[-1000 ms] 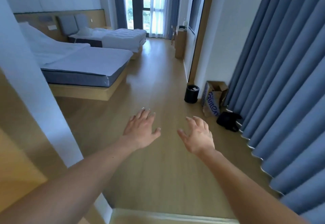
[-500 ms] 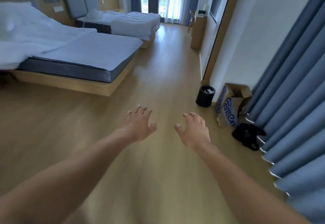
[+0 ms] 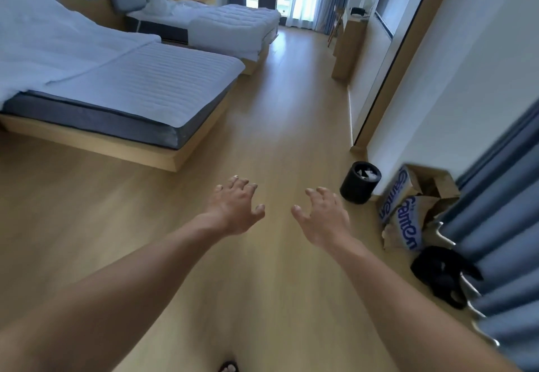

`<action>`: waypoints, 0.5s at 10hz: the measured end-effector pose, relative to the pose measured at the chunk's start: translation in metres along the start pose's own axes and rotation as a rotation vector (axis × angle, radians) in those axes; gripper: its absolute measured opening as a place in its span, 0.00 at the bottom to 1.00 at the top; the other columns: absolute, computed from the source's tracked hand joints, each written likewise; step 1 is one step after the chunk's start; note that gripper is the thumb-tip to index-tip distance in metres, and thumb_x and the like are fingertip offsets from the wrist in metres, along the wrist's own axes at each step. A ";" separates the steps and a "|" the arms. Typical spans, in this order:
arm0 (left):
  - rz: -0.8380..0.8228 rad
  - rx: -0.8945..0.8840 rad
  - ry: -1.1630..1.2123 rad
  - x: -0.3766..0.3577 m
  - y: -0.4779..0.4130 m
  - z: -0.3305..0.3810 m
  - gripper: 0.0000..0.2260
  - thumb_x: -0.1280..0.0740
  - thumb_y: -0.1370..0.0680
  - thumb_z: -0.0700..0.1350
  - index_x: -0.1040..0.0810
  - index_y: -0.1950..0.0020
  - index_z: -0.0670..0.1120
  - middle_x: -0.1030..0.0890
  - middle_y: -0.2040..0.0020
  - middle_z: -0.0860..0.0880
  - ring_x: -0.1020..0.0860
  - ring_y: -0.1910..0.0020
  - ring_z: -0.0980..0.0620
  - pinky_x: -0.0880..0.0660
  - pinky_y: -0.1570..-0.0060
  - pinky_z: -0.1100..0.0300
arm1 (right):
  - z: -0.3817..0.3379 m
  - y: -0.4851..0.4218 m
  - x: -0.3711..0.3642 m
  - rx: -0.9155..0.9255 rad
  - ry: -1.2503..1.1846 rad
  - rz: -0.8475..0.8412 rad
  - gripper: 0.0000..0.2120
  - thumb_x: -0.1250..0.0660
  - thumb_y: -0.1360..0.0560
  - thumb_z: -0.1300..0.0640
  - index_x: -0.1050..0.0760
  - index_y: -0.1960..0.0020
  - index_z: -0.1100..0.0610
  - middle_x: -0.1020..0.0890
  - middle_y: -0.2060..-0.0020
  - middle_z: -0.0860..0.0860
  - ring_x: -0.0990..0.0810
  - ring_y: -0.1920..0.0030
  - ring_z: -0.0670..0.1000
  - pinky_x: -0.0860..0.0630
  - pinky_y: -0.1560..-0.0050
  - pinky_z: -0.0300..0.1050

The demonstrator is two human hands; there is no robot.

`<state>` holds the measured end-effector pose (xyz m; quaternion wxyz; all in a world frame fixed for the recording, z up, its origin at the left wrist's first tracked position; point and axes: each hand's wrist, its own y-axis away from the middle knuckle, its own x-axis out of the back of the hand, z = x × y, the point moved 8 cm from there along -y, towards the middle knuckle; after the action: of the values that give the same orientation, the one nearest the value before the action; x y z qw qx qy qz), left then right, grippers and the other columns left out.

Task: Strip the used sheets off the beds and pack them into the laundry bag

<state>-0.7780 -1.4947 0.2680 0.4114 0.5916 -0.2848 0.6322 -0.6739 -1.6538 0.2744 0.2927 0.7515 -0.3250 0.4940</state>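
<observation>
Two beds stand along the left wall. The near bed has a grey mattress under a white striped pad, with a white duvet heaped over its head end. The far bed carries a folded white quilt and crumpled white linen by the headboard. My left hand and my right hand stretch forward over the bare wooden floor, fingers spread and relaxed, holding nothing. Both hands are well short of the near bed. No laundry bag is identifiable.
A black waste bin stands by the right wall. Beside it are a torn cardboard box with blue lettering and a black bag on the floor. Blue curtains hang at right. A wooden cabinet stands further back.
The view has advanced into the room past the left wall corner, bringing the near bed, bin and box closer. Both hands stay out in front, holding nothing.
</observation>
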 end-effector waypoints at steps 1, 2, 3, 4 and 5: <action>0.004 -0.019 -0.009 0.015 -0.071 -0.007 0.30 0.44 0.19 0.61 0.41 0.20 0.48 0.41 0.20 0.47 0.48 0.20 0.47 0.44 0.25 0.48 | -0.003 -0.069 0.012 -0.032 -0.014 0.028 0.30 0.43 0.18 0.40 0.41 0.20 0.52 0.42 0.20 0.52 0.47 0.20 0.54 0.46 0.23 0.53; -0.015 -0.048 -0.018 0.021 -0.134 -0.007 0.30 0.43 0.19 0.61 0.40 0.20 0.49 0.41 0.20 0.47 0.48 0.20 0.47 0.43 0.24 0.48 | 0.003 -0.131 0.014 -0.064 -0.038 0.014 0.30 0.43 0.18 0.40 0.40 0.20 0.52 0.41 0.21 0.52 0.47 0.20 0.54 0.46 0.23 0.53; -0.030 -0.064 -0.029 0.023 -0.202 -0.005 0.30 0.43 0.19 0.61 0.40 0.20 0.49 0.41 0.20 0.47 0.48 0.20 0.48 0.43 0.24 0.48 | 0.013 -0.197 0.016 -0.075 -0.051 0.009 0.30 0.43 0.19 0.40 0.40 0.21 0.52 0.41 0.21 0.52 0.47 0.21 0.54 0.46 0.23 0.53; -0.018 -0.063 -0.034 0.028 -0.278 -0.001 0.30 0.43 0.19 0.61 0.40 0.21 0.49 0.41 0.20 0.47 0.47 0.20 0.48 0.44 0.25 0.48 | 0.022 -0.270 0.020 -0.061 -0.073 0.010 0.30 0.42 0.19 0.40 0.39 0.21 0.52 0.40 0.21 0.52 0.46 0.21 0.53 0.45 0.23 0.53; -0.011 -0.046 -0.030 0.036 -0.348 0.001 0.30 0.43 0.19 0.61 0.40 0.21 0.49 0.40 0.20 0.47 0.47 0.20 0.48 0.43 0.25 0.48 | 0.030 -0.343 0.028 -0.039 -0.100 -0.005 0.30 0.42 0.19 0.40 0.39 0.21 0.52 0.41 0.21 0.52 0.46 0.21 0.54 0.44 0.24 0.54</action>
<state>-0.4778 -1.3154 0.2594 0.4240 0.5929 -0.3024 0.6142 -0.3819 -1.4701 0.2494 0.2919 0.7703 -0.3468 0.4484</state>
